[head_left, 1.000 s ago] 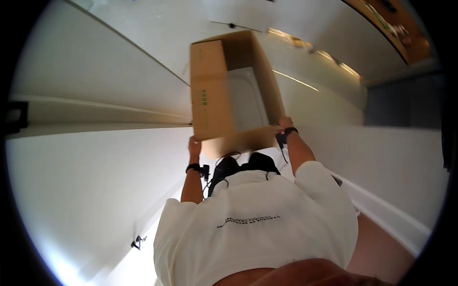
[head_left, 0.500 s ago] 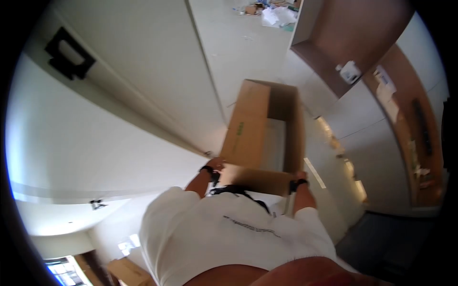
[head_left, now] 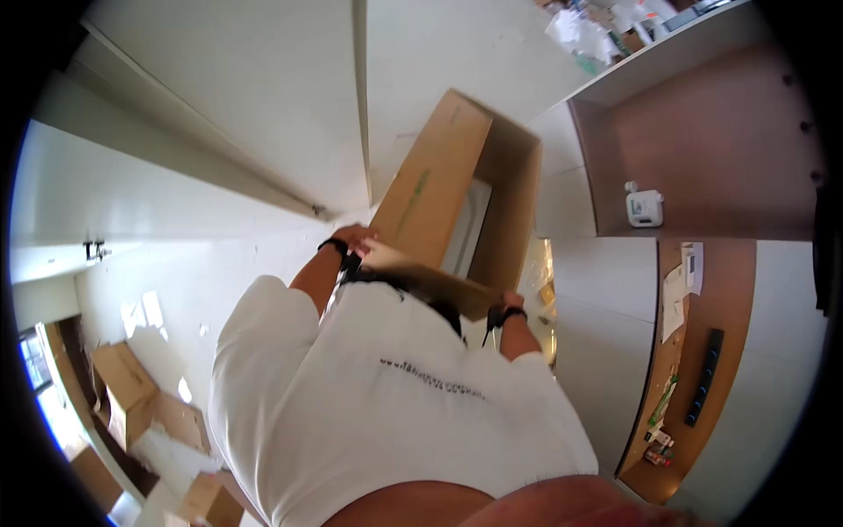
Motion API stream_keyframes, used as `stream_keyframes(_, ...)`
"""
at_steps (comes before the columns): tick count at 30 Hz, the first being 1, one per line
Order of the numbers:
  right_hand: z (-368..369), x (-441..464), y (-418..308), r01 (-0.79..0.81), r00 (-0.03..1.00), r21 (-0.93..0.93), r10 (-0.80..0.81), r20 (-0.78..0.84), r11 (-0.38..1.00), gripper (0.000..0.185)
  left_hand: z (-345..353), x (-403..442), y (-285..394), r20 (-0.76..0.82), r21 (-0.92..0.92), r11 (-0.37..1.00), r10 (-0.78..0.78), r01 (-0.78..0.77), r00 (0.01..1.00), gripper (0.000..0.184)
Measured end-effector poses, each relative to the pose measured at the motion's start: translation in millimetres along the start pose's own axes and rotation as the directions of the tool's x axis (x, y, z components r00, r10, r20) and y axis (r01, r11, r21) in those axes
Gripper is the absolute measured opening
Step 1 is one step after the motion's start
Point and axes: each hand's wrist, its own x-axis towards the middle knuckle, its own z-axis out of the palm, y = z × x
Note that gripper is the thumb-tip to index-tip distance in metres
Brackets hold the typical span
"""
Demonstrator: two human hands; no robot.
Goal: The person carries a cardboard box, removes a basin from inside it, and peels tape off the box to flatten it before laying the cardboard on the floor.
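Left hand (head_left: 357, 239) and right hand (head_left: 511, 305) curled round the near edge of an open cardboard box (head_left: 430, 184), pale floor (head_left: 439, 53), brown-lined cabinet (head_left: 702, 149) alongside.

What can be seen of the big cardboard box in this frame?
The box is brown, long and rectangular, with small green print on its left panel. Through its opening a smooth white item shows inside. It lies slanted in view, in front of the person's torso. The left hand grips its near left corner, the right hand its near right.
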Motion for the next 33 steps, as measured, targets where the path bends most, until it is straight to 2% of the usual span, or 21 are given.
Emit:
stream_keyframes(1,1.0,9.0,-19.2,-0.002,1.000,0.019,0.002,0.016,1.000,0.032,11.1,-4.5,13.8,-0.072,0.000,1.000,0.025,-0.025,0.997,0.044)
stream_keyframes(3,29.3,86.6,-37.8,0.006,0.998,0.175,-0.017,0.061,0.984,0.031,16.4,0.3,40.6,-0.191,0.188,0.981,0.003,0.034,0.982,0.049)
stream_keyframes(5,10.5,54.9,-101.7,0.075,0.989,0.106,-0.087,0.116,0.991,0.032,33.3,14.9,73.6,-0.286,0.348,0.919,-0.083,0.185,0.955,0.046)
stream_keyframes(6,5.4,76.7,-121.5,0.060,0.982,0.202,-0.095,0.164,0.977,0.033,55.1,6.5,105.5,-0.305,0.356,0.918,-0.060,0.172,0.951,0.049)
stream_keyframes(8,-14.7,144.9,-132.8,0.032,0.941,0.336,-0.142,0.307,0.941,0.034,100.0,-12.1,158.8,-0.306,0.525,0.851,0.181,0.008,0.935,0.040)
stream_keyframes(9,-10.3,170.1,-137.5,0.023,0.900,0.370,-0.181,0.397,0.929,0.033,115.6,-30.1,186.1,-0.272,0.618,0.766,0.418,-0.176,0.867,0.035)
stream_keyframes(11,-26.1,157.6,-171.2,-0.010,0.877,0.283,-0.128,0.463,0.959,0.027,160.2,-96.4,249.1,-0.196,0.687,0.538,0.784,-0.487,0.589,0.027)
stream_keyframes(12,-25.3,164.6,-177.2,-0.022,0.866,0.300,-0.131,0.482,0.954,0.026,193.1,-155.2,296.8,-0.240,0.518,0.568,0.814,-0.640,0.528,0.022)
stream_keyframes(13,-20.5,178.6,-182.0,-0.029,0.859,0.316,-0.139,0.494,0.948,0.025,224.6,-209.8,334.7,-0.260,0.416,0.468,0.883,-0.779,0.392,0.022)
stream_keyframes(14,-19.4,194.5,-190.1,-0.026,0.850,0.330,-0.153,0.504,0.944,0.024,242.2,-255.5,358.8,-0.235,0.566,0.284,0.955,-0.774,0.179,0.023)
stream_keyframes(15,-23.6,208.8,-200.4,-0.026,0.850,0.294,-0.134,0.509,0.955,0.024,251.8,-283.4,372.2,-0.175,0.602,-0.021,0.972,-0.798,-0.157,0.024)
stream_keyframes(17,-23.7,222.1,-216.6,-0.029,0.846,0.218,-0.092,0.526,0.976,0.024,259.9,-332.4,390.3,-0.195,0.641,-0.307,0.821,-0.704,-0.536,0.038)
stream_keyframes(18,-34.3,198.4,-230.2,-0.031,0.858,0.279,-0.118,0.500,0.960,0.026,263.9,-355.1,400.0,-0.197,0.682,-0.422,0.680,-0.597,-0.707,0.045)
stream_keyframes(20,-40.1,197.2,-246.6,-0.048,0.845,0.282,-0.112,0.523,0.958,0.027,267.8,-391.2,419.5,-0.128,0.772,-0.541,0.381,-0.333,-0.916,0.051)
stream_keyframes(24,-26.8,240.5,-286.9,-0.076,0.885,0.177,-0.016,0.466,0.981,0.029,260.1,-393.1,445.8,0.069,0.810,-0.580,0.248,-0.091,-0.966,0.048)
stream_keyframes(27,-28.9,206.1,-304.1,-0.150,0.814,0.339,-0.079,0.576,0.929,0.031,242.2,-380.9,465.5,0.108,0.799,-0.598,0.240,-0.060,-0.965,0.046)
stream_keyframes(28,-20.0,262.1,-295.8,-0.052,0.746,0.328,-0.182,0.641,0.943,0.033,236.3,-377.1,468.1,0.118,0.798,-0.602,0.225,-0.042,-0.967,0.045)
stream_keyframes(29,-21.1,270.5,-306.2,0.500,0.667,-0.014,-0.375,0.644,0.866,0.035,230.6,-371.2,472.6,0.132,0.798,-0.602,0.217,-0.026,-0.967,0.044)
stream_keyframes(30,-30.1,223.8,-342.8,0.021,0.874,0.333,-0.179,0.451,0.943,0.035,225.5,-366.2,474.7,0.137,0.796,-0.605,0.199,-0.011,-0.970,0.044)
stream_keyframes(32,-24.4,252.4,-382.3,0.103,0.766,0.331,-0.287,0.575,0.938,0.035,214.6,-350.4,483.9,0.140,0.786,-0.618,0.185,-0.004,-0.973,0.042)
stream_keyframes(33,-18.8,239.3,-409.1,0.071,0.781,0.347,-0.268,0.564,0.935,0.037,209.5,-342.2,490.4,0.135,0.782,-0.624,0.176,-0.005,-0.975,0.041)
